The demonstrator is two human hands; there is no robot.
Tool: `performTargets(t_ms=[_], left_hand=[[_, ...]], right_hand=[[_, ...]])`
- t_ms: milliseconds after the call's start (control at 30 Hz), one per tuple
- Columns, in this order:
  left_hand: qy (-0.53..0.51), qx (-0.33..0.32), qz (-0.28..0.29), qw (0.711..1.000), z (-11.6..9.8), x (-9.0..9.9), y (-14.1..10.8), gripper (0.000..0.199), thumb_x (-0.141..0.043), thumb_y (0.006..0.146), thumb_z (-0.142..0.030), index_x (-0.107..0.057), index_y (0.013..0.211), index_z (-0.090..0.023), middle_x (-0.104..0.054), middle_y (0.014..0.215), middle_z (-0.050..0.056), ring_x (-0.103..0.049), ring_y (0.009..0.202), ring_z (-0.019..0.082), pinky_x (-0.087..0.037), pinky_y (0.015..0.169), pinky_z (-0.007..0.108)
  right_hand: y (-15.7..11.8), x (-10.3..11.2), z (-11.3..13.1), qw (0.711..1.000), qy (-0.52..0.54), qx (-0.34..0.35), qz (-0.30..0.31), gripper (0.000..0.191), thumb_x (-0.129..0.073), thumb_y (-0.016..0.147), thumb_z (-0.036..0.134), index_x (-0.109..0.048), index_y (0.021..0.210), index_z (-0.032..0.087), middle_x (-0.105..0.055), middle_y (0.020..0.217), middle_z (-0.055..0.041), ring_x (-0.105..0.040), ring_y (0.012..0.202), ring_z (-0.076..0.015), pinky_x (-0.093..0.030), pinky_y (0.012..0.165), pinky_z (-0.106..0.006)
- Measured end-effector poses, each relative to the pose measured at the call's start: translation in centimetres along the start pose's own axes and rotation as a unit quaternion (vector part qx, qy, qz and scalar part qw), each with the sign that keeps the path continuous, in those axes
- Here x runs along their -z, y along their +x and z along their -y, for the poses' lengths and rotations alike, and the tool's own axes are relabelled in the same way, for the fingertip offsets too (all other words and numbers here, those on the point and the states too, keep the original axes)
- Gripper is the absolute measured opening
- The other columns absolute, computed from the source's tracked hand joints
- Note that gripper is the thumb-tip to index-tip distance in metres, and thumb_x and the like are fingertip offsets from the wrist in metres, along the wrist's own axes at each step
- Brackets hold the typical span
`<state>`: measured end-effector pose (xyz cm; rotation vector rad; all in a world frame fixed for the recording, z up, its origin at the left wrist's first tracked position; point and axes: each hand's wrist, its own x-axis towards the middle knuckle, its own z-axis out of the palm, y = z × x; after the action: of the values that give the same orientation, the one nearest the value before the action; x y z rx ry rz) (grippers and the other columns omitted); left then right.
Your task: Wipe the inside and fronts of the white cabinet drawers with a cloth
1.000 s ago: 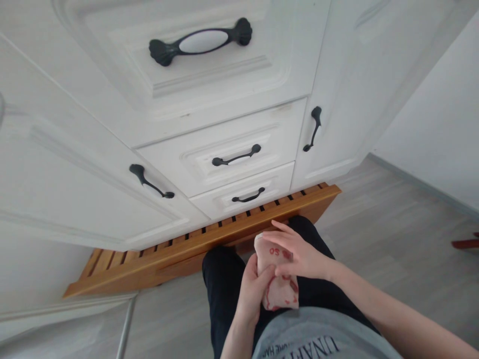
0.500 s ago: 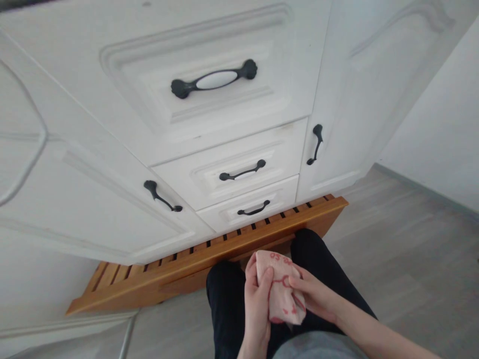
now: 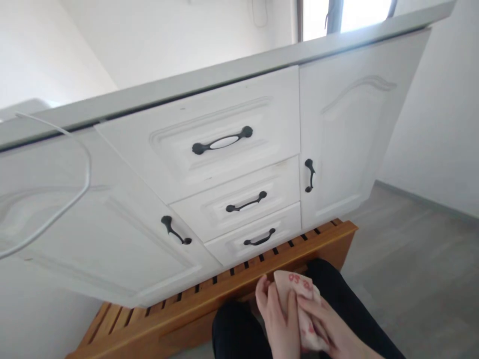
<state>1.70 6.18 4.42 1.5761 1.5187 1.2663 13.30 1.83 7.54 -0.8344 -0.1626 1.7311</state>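
Observation:
A folded pink cloth [image 3: 295,282] with red markings is between my two hands, low in the view, above my dark-trousered legs. On its left side my left hand [image 3: 279,316] grips it, the thumb lying over the front. My right hand [image 3: 324,319] holds the right side, fingers across the cloth and close to the left thumb. The cloth's lower part is bunched and partly covered by the hands.
White cabinet drawers [image 3: 232,174] with dark handles stand ahead, doors on both sides. A slatted wooden bench [image 3: 224,294] runs along their foot. A white cable [image 3: 88,169] hangs at the left from the countertop [image 3: 209,72]. A window [image 3: 355,15] shows at the top.
The view has tilted up, so the countertop and window now show. My hands and the cloth sit lower and further right in view, and my left hand has shifted over the cloth.

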Motion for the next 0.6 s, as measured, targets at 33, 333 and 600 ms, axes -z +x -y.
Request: performTargets(t_ms=[33, 333, 600], left_hand=[[0.055, -0.074, -0.014, 0.996, -0.8, 0.4, 1.1, 0.037, -0.064, 0.089, -0.044, -0.065, 0.119, -0.022, -0.046, 0.147, 0.017, -0.048, 0.137, 0.033, -0.044, 0.111, 0.052], [0.309, -0.361, -0.089, 0.875, -13.6, 3.5, 17.2, 0.045, -0.053, 0.096, -0.029, -0.05, 0.139, -0.019, -0.059, 0.138, 0.015, -0.048, 0.134, 0.032, -0.039, 0.111, 0.051], [0.338, -0.336, -0.02, 0.879, -13.6, 2.7, 19.0, 0.03, -0.05, 0.097, -0.027, -0.059, 0.125, -0.022, -0.069, 0.119, 0.007, -0.06, 0.114, 0.025, -0.039, 0.103, 0.043]], right_hand=[[0.2, -0.2, 0.5, 0.999, 0.031, 0.005, -0.021, 0.051, -0.087, 0.072, 0.031, -0.067, 0.118, 0.019, -0.076, 0.107, -0.0087, -0.073, 0.096, -0.0235, -0.057, 0.087, -0.033], [0.1, -0.5, 2.9, 0.987, 0.132, -0.04, -0.08, 0.033, -0.086, 0.072, 0.021, -0.071, 0.1, 0.017, -0.078, 0.093, -0.0057, -0.075, 0.083, -0.0205, -0.059, 0.081, -0.031], [-0.9, -0.7, 3.9, 0.984, 0.133, -0.078, -0.087, 0.036, -0.087, 0.069, 0.026, -0.073, 0.1, 0.018, -0.078, 0.094, -0.0052, -0.074, 0.08, -0.0208, -0.059, 0.069, -0.028]])
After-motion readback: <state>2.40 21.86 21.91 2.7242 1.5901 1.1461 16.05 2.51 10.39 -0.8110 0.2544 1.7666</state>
